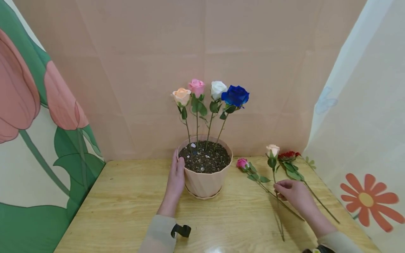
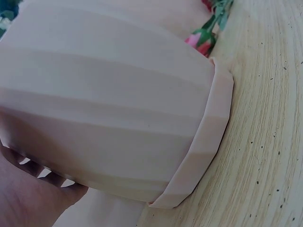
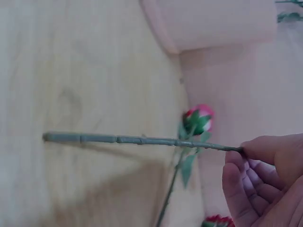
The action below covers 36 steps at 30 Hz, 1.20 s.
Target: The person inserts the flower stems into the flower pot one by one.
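A pink ribbed pot (image 1: 205, 182) of dark soil stands on its saucer, with peach, pink, white and blue roses upright in it. My left hand (image 1: 173, 182) rests against the pot's left side, fingers straight along the wall; the left wrist view shows that hand (image 2: 33, 194) against the pot (image 2: 109, 94). At the right, my right hand (image 1: 295, 196) pinches the stem of a pale peach rose (image 1: 272, 150) between thumb and fingers. In the right wrist view the hand (image 3: 270, 175) holds this stem (image 3: 142, 140), its lower end pointing away from the fingers.
On the wooden table (image 1: 126, 203), a magenta rose (image 1: 242, 163) lies between the pot and my right hand, and a red flower (image 1: 288, 156) lies at the back right. A pink backdrop (image 1: 152, 70) rises behind, with flower-patterned sheets at both sides.
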{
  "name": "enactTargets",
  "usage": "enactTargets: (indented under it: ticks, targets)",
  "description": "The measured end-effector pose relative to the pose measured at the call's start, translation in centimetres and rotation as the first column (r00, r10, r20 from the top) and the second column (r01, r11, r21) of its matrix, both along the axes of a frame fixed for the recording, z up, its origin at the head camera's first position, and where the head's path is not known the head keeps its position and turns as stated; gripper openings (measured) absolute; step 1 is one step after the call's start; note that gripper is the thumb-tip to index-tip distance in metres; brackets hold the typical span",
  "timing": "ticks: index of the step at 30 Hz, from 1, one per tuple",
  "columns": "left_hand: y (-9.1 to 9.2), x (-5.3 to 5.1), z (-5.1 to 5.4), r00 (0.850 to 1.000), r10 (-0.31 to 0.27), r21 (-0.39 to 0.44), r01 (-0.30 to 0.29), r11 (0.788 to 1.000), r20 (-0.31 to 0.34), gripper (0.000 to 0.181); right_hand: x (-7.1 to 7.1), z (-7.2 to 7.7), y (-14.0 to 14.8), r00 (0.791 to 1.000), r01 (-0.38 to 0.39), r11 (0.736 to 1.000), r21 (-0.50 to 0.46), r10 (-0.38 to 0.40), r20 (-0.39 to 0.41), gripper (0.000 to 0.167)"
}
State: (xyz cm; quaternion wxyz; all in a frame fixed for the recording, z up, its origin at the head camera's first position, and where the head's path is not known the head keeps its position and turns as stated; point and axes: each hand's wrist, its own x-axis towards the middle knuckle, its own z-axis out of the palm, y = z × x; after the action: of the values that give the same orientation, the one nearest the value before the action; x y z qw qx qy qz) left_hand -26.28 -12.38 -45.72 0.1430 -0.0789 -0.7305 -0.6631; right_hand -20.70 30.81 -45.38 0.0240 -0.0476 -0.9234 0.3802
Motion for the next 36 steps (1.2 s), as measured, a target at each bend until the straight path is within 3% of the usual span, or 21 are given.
enactTargets:
  ticks: [6, 17, 22, 30, 36]
  targets:
    - [-0.1, 0.1, 0.1, 1.000, -0.013, 0.004, 0.012, 1.000, 0.013, 0.062, 0.5, 2.2, -1.2, 0.998, 0.012, 0.995, -0.095, -0.018, -0.061, 0.048]
    - [-0.1, 0.0, 0.0, 1.000, -0.020, 0.002, 0.020, 1.000, 0.003, 0.061, 1.4, 5.9, -4.2, 0.965, -0.008, 0.996, -0.087, -0.016, -0.263, 0.049]
    - [-0.1, 0.1, 0.0, 1.000, -0.019, -0.015, 0.019, 1.000, 0.009, 0.062, 2.0, 7.9, -5.5, 0.932, -0.010, 0.999, -0.043, -0.006, -0.363, 0.044]
    - [-0.2, -0.3, -0.3, 1.000, -0.023, -0.017, 0.023, 1.000, 0.015, 0.062, 2.9, 11.6, -8.1, 0.855, -0.019, 1.000, -0.015, 0.008, -0.519, 0.029]
    - [-0.1, -0.1, -0.1, 1.000, -0.027, -0.018, 0.027, 0.999, -0.013, 0.062, 4.1, 13.8, -10.2, 0.838, -0.066, 0.996, -0.067, 0.019, -0.545, 0.030]
